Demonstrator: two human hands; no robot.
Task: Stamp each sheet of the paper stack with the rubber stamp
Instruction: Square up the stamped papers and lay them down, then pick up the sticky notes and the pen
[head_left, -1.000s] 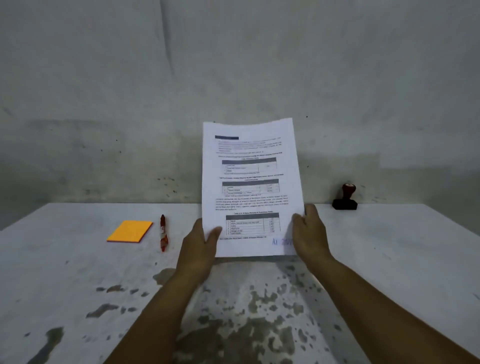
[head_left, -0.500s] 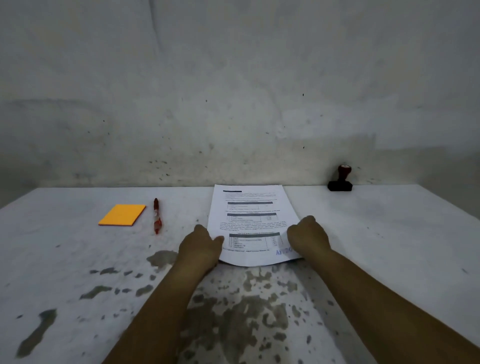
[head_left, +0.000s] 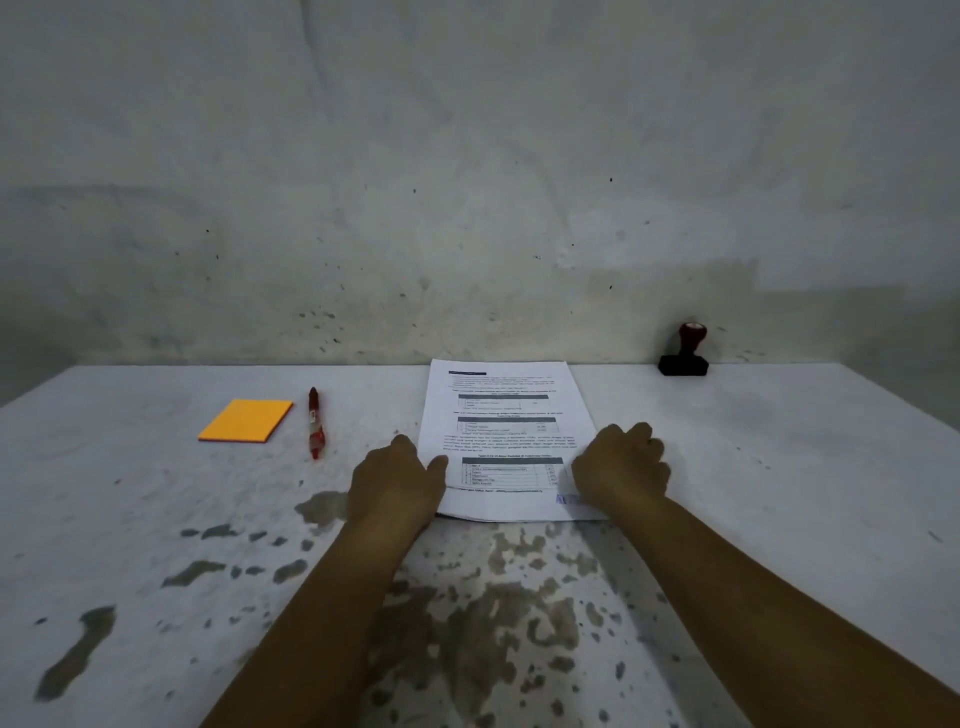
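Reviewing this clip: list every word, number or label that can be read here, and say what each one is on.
"A": start of a blue stamped mark at the near right corner of the top sheet; the rest is blurred and partly under the right hand.
Printed text and tables on the sheet: too small to read.
White label on the red pen: unreadable.
Orange notepad, rubber stamp: no text visible.

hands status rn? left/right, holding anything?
Left hand: grips the near left edge of the paper stack, thumb on top.
Right hand: fingers curled, on the stack's near right corner; grip cannot be told.
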